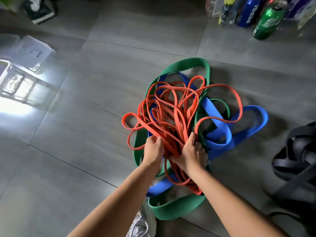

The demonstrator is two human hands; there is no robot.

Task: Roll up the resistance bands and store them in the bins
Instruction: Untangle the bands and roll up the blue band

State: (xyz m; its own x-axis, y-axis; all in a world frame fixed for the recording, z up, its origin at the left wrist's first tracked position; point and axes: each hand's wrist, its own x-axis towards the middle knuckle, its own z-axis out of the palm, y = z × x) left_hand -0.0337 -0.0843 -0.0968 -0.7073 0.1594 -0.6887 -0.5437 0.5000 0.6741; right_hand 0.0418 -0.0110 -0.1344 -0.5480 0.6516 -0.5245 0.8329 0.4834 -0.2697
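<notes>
A tangled heap of resistance bands lies on the grey tiled floor. Thin orange bands (172,106) loop on top, over wide blue bands (220,124) and wide green bands (184,65). My left hand (153,149) grips the orange strands at the near left of the bundle. My right hand (191,153) clutches the same bunch of orange strands from the right, fingers curled round them. A clear plastic bin (18,79) stands at the far left, washed out by glare.
Black bands (297,161) lie in a pile at the right edge. Cans and bottles (266,19) stand at the top right. A dark box (39,9) sits at the top left. A white shoe (140,224) shows below my arms.
</notes>
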